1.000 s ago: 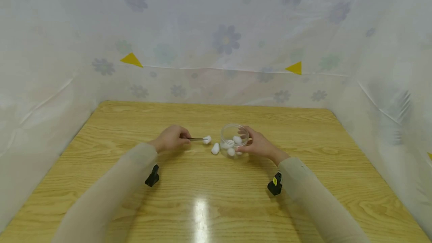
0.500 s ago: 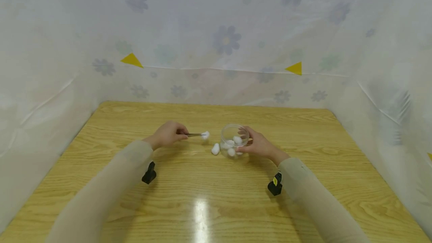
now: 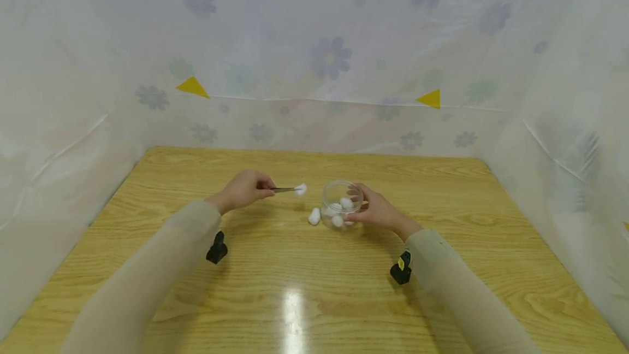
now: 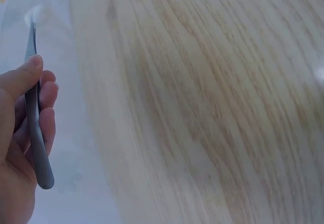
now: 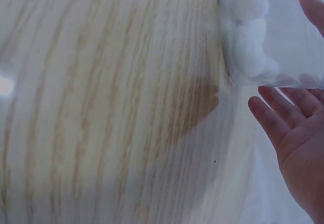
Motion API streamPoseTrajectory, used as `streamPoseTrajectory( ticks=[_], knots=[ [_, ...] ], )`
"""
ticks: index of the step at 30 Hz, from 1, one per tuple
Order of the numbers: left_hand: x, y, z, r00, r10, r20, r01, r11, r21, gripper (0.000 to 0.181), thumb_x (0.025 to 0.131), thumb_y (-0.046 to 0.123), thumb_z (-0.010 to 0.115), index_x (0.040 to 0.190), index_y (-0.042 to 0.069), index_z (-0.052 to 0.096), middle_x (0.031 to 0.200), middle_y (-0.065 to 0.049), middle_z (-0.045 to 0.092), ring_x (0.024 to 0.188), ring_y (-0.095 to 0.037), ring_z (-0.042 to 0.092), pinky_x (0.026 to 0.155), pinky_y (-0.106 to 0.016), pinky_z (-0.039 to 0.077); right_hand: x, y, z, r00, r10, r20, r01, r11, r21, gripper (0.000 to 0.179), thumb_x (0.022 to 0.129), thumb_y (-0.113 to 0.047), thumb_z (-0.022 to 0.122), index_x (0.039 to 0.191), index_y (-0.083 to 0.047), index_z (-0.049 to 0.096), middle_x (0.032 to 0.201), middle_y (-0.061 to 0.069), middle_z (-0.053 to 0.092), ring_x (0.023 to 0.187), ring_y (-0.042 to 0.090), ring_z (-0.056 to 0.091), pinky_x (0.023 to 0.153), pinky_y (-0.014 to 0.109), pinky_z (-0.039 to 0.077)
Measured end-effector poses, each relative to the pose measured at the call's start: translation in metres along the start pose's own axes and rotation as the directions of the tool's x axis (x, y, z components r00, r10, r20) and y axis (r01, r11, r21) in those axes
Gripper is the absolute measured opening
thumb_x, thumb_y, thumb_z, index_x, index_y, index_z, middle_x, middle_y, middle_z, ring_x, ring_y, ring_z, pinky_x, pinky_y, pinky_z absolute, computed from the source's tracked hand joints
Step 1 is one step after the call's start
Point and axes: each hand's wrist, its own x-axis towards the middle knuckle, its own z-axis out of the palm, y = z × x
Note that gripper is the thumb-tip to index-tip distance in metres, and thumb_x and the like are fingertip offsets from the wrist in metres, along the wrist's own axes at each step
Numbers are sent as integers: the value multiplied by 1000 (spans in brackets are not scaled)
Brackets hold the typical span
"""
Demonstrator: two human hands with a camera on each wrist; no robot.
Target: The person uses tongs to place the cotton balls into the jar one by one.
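Observation:
Metal tweezers are pinched between the thumb and fingers of my left hand. Their tips grip a white cotton ball, held above the table to the left of a clear round jar. My right hand curls round the jar's right side, thumb in front and fingers behind. Several cotton balls lie in the bottom of the jar, seen through its wall. Another cotton ball rests on the table just left of the jar's base.
The wood-grain table runs back to a flower-patterned sheet, which also hangs at both sides. Two yellow triangles, a left one and a right one, mark the back sheet. A black wrist camera hangs below the left sleeve.
My left hand has risen and shifted slightly away toward the back, carrying the tweezers and their cotton ball. The right hand and the jar stay where they were.

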Motion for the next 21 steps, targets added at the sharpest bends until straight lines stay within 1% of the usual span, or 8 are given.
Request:
streamPoseTrajectory(
  ticks=[12,16,21],
  knots=[
    [1,6,-4,1000,20,-20,-21,1000,-22,19,91,15,61,102,0,68,90,-16,68,78,-30,64,64,-29,50,1,0,0,1000,3,-2,-3,1000,-8,89,80,-30,75,149,-10,22,146,18,37,131,34,41,101,47,41],
    [2,10,-5,999,20,-34,-21,999,-32,18,91,15,62,101,1,68,88,-14,68,79,-30,63,64,-29,50,1,0,0,1000,8,1,-8,1000,-9,90,79,-31,75,149,-10,22,146,18,36,130,34,41,101,47,41],
    [4,14,-5,998,36,-53,-37,999,-23,15,90,16,63,98,5,69,84,-8,67,74,-25,62,61,-28,47,1,1,0,1000,10,4,-10,1000,-17,90,80,-32,75,149,-9,21,147,17,36,130,34,41,101,47,41]
  ],
)
